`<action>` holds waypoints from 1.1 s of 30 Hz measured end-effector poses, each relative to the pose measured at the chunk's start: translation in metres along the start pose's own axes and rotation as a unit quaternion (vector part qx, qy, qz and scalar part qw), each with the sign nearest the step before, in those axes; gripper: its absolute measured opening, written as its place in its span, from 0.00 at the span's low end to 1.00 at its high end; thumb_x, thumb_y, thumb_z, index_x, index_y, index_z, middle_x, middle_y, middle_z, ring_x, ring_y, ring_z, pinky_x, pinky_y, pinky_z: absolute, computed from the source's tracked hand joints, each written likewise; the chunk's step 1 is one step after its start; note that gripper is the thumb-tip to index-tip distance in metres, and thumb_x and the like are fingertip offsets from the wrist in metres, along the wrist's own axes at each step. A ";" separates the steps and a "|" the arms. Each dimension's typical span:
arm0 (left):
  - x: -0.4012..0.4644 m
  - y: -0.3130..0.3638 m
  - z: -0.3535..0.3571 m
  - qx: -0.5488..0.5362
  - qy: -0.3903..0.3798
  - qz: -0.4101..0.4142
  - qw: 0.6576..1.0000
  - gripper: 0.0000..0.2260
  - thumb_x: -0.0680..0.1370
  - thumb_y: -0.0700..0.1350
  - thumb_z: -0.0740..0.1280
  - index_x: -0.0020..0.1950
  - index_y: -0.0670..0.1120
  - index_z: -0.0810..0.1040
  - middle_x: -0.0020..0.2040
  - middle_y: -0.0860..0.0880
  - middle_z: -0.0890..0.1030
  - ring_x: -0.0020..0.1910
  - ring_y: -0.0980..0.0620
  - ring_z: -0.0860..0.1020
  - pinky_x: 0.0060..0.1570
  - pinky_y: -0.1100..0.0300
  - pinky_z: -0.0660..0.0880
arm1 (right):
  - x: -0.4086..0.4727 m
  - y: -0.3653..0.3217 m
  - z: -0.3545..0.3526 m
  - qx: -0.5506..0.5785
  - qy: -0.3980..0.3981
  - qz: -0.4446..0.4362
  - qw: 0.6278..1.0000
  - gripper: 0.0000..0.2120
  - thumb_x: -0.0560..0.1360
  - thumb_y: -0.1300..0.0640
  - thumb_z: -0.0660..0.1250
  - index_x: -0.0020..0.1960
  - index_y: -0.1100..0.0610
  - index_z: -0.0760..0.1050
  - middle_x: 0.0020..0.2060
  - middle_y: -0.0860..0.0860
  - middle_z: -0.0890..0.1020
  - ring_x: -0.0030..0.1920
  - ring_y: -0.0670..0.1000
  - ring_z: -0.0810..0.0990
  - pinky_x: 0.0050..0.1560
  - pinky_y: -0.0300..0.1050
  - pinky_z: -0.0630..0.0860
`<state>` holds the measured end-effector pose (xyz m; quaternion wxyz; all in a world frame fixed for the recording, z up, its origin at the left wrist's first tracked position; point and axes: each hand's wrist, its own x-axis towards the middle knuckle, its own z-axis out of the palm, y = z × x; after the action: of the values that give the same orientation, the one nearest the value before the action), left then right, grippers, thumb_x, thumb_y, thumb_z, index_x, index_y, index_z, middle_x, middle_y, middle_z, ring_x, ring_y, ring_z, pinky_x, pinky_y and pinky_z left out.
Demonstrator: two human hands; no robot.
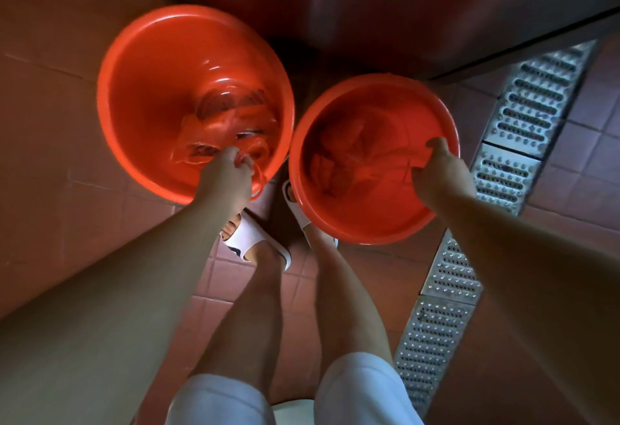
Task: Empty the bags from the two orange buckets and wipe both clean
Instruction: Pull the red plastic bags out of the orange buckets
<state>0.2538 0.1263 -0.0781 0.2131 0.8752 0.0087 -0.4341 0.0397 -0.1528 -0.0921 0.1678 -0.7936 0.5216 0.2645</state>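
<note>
Two orange buckets stand on the tiled floor in front of my feet. The larger left bucket (141, 55) holds clear orange-tinted plastic bags (231, 122) with dark contents. My left hand (228, 173) reaches over its near rim and pinches the handles of a bag. The smaller right bucket (352, 230) contains crumpled orange bags (349, 152). My right hand (439, 173) is inside its right rim and grips the stretched handles of a bag there.
A perforated metal drain grate (523, 102) runs along the floor at the right. A dark cabinet or wall (402, 5) rises behind the buckets. My feet in white slippers (255, 236) stand between and just below the buckets on red-brown tiles (50, 156).
</note>
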 end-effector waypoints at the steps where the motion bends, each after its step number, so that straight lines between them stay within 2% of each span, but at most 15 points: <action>1: 0.001 0.002 0.003 0.004 -0.001 0.000 1.000 0.07 0.81 0.41 0.60 0.49 0.48 0.78 0.54 0.41 0.85 0.53 0.36 0.81 0.55 0.46 0.77 | 0.005 0.006 -0.004 -0.023 0.011 0.002 1.000 0.24 0.75 0.56 0.63 0.70 0.49 0.63 0.48 0.61 0.82 0.48 0.66 0.83 0.41 0.51 0.73; 3: 0.004 0.004 0.007 0.013 -0.003 -0.004 1.000 0.07 0.83 0.43 0.60 0.51 0.48 0.78 0.54 0.42 0.85 0.54 0.37 0.81 0.54 0.47 0.75 | 0.016 0.017 -0.008 -0.065 0.016 0.023 0.997 0.22 0.76 0.57 0.62 0.69 0.53 0.64 0.48 0.61 0.82 0.48 0.65 0.83 0.40 0.52 0.74; 7: 0.006 0.011 0.014 0.035 -0.002 -0.008 0.999 0.09 0.83 0.43 0.60 0.55 0.45 0.80 0.57 0.41 0.84 0.57 0.37 0.80 0.57 0.47 0.75 | 0.029 0.036 -0.008 -0.105 -0.016 0.056 0.993 0.13 0.75 0.57 0.64 0.58 0.58 0.79 0.47 0.60 0.84 0.47 0.63 0.84 0.39 0.50 0.74; 11: 0.009 0.014 0.015 0.056 -0.010 -0.006 0.998 0.10 0.83 0.43 0.60 0.58 0.42 0.79 0.59 0.38 0.83 0.58 0.36 0.80 0.61 0.43 0.76 | 0.028 0.046 0.001 -0.100 -0.054 0.040 0.993 0.14 0.76 0.57 0.63 0.56 0.61 0.81 0.49 0.63 0.83 0.50 0.64 0.83 0.41 0.50 0.75; 14: 0.013 0.014 0.014 0.047 -0.014 -0.007 0.999 0.10 0.84 0.43 0.61 0.58 0.42 0.79 0.58 0.40 0.84 0.56 0.38 0.81 0.56 0.49 0.77 | 0.021 0.043 0.004 -0.065 -0.039 -0.026 0.997 0.15 0.79 0.53 0.60 0.60 0.59 0.78 0.56 0.65 0.80 0.57 0.67 0.77 0.53 0.54 0.75; 16: 0.016 0.014 0.012 0.052 -0.013 -0.009 0.999 0.09 0.84 0.44 0.61 0.58 0.42 0.79 0.59 0.41 0.84 0.54 0.40 0.80 0.50 0.56 0.73 | 0.013 0.033 0.003 0.037 -0.045 -0.044 0.997 0.11 0.80 0.52 0.62 0.58 0.56 0.78 0.53 0.61 0.82 0.53 0.64 0.79 0.49 0.50 0.75; 18: 0.019 0.015 0.008 0.086 -0.009 -0.008 0.996 0.12 0.84 0.45 0.61 0.62 0.41 0.79 0.62 0.37 0.82 0.59 0.37 0.79 0.56 0.52 0.73 | 0.002 0.019 0.002 0.102 -0.074 -0.090 0.988 0.05 0.80 0.54 0.64 0.54 0.52 0.76 0.47 0.54 0.84 0.47 0.59 0.81 0.46 0.47 0.76; 19: 0.019 0.016 0.007 0.109 -0.006 -0.009 0.994 0.14 0.85 0.45 0.60 0.64 0.40 0.79 0.64 0.36 0.81 0.62 0.35 0.78 0.60 0.49 0.73 | -0.004 0.011 0.001 0.095 -0.080 -0.136 0.983 0.05 0.79 0.54 0.64 0.53 0.52 0.76 0.45 0.53 0.85 0.46 0.58 0.82 0.49 0.48 0.77; 22: 0.017 0.022 0.002 0.141 -0.003 -0.016 0.990 0.16 0.86 0.46 0.59 0.67 0.38 0.78 0.67 0.33 0.79 0.66 0.33 0.76 0.63 0.46 0.72 | -0.020 -0.012 0.000 0.042 -0.032 -0.282 0.958 0.04 0.78 0.55 0.65 0.51 0.53 0.76 0.41 0.52 0.84 0.48 0.56 0.81 0.68 0.52 0.68; 23: 0.017 0.023 -0.001 0.141 -0.003 -0.021 0.990 0.16 0.86 0.46 0.59 0.68 0.38 0.78 0.67 0.33 0.79 0.66 0.33 0.76 0.64 0.46 0.73 | -0.025 -0.020 -0.001 0.042 -0.025 -0.308 0.950 0.04 0.77 0.55 0.66 0.51 0.53 0.76 0.41 0.52 0.83 0.49 0.56 0.80 0.67 0.51 0.67; 25: 0.016 0.023 -0.009 0.129 -0.007 -0.029 0.991 0.17 0.85 0.46 0.58 0.69 0.39 0.77 0.67 0.35 0.79 0.66 0.34 0.77 0.66 0.45 0.74 | -0.034 -0.032 -0.002 0.048 -0.036 -0.334 0.941 0.04 0.78 0.56 0.66 0.52 0.52 0.74 0.42 0.51 0.79 0.49 0.56 0.78 0.55 0.47 0.70; 27: 0.017 0.021 -0.020 0.113 -0.017 -0.031 0.993 0.18 0.85 0.46 0.59 0.70 0.40 0.78 0.67 0.37 0.81 0.67 0.36 0.77 0.67 0.44 0.74 | -0.039 -0.039 -0.001 0.044 -0.036 -0.343 0.938 0.04 0.79 0.56 0.63 0.54 0.52 0.73 0.45 0.50 0.77 0.51 0.54 0.75 0.49 0.46 0.69; 29: 0.016 0.016 -0.030 0.105 -0.023 -0.032 0.994 0.17 0.85 0.46 0.59 0.68 0.39 0.78 0.66 0.37 0.81 0.66 0.36 0.78 0.66 0.43 0.74 | -0.038 -0.045 -0.005 0.078 -0.040 -0.299 0.950 0.05 0.80 0.57 0.62 0.55 0.52 0.73 0.48 0.50 0.78 0.50 0.53 0.76 0.47 0.45 0.70; 31: 0.014 0.009 -0.038 0.096 -0.023 -0.035 0.995 0.15 0.84 0.45 0.59 0.65 0.40 0.79 0.65 0.37 0.82 0.64 0.36 0.79 0.64 0.44 0.75 | -0.035 -0.051 -0.010 0.136 -0.064 -0.208 0.967 0.05 0.81 0.54 0.61 0.55 0.49 0.73 0.43 0.48 0.79 0.41 0.50 0.79 0.36 0.43 0.71; 33: 0.013 0.002 -0.041 0.083 -0.021 -0.034 0.996 0.14 0.83 0.44 0.59 0.62 0.40 0.79 0.62 0.37 0.83 0.62 0.36 0.79 0.63 0.45 0.75 | -0.032 -0.057 -0.013 0.159 -0.066 -0.162 0.972 0.03 0.81 0.52 0.62 0.53 0.46 0.73 0.39 0.44 0.79 0.35 0.45 0.77 0.30 0.41 0.69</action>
<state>0.2930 0.1381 -0.0655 0.1254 0.8796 -0.0023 -0.4589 0.0848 -0.1135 -0.0633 0.3661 -0.8117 0.4092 0.1993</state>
